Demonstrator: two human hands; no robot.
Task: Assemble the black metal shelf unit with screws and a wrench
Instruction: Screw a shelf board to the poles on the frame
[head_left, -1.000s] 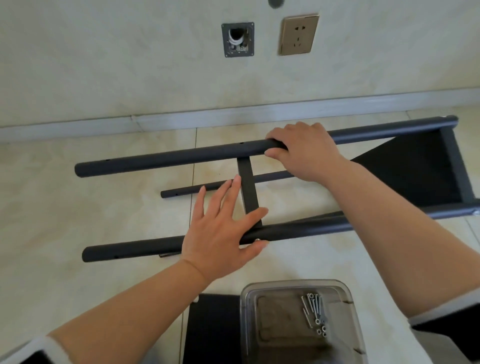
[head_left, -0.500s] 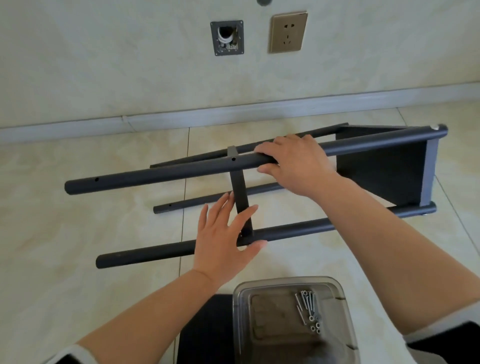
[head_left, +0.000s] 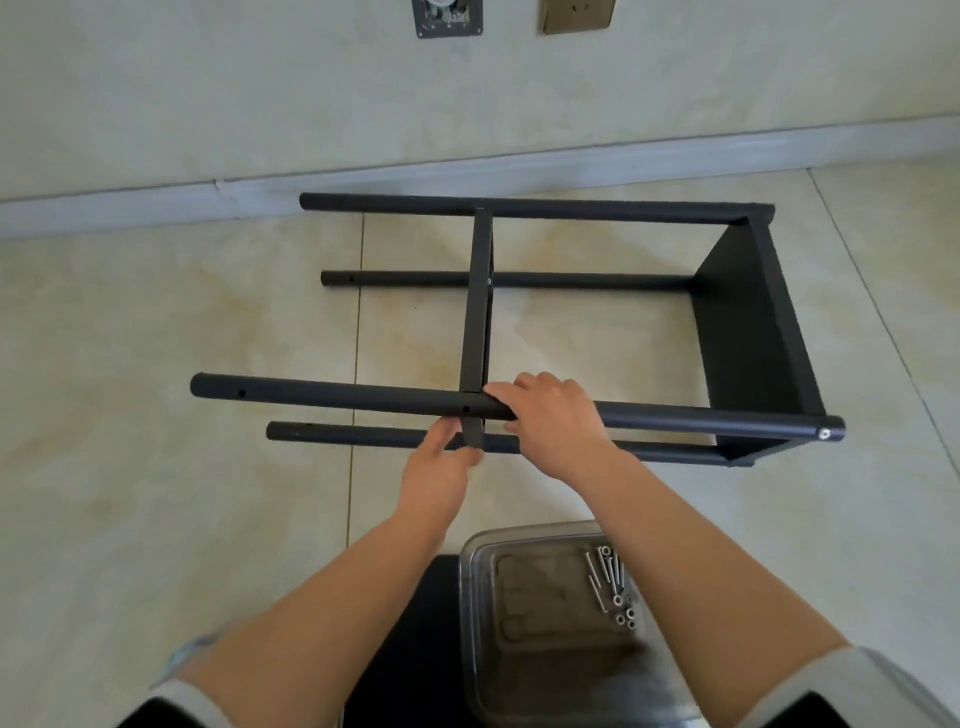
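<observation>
Nearest the viewer, below both forearms, a clear plastic container (head_left: 524, 540) rests partly on a black panel (head_left: 415, 623) lying on the tiled floor (head_left: 156, 493); loose screws (head_left: 605, 577) and nuts (head_left: 625, 618) lie in the container's right part. Beyond it, the left hand (head_left: 441, 467) reaches under the near upper tube (head_left: 322, 395) of the black metal shelf frame (head_left: 748, 332), thumb and fingers pinching the lower end of the flat cross strip (head_left: 475, 312) where it meets the near lower tube (head_left: 332, 434). Just right of it, the right hand (head_left: 556, 421) lies over the near upper tube, fingers curled around it beside the strip joint. The frame lies on its side on the floor, tubes running left to right; to the right of the hands a black shelf panel closes its end, with a screw head (head_left: 824, 434) showing at the tube tip. Farther off lie the far lower tube (head_left: 571, 280) and far upper tube (head_left: 519, 207), then the skirting (head_left: 156, 202) and wall, carrying a metal pipe plate (head_left: 449, 18) and a brass socket (head_left: 576, 15).
</observation>
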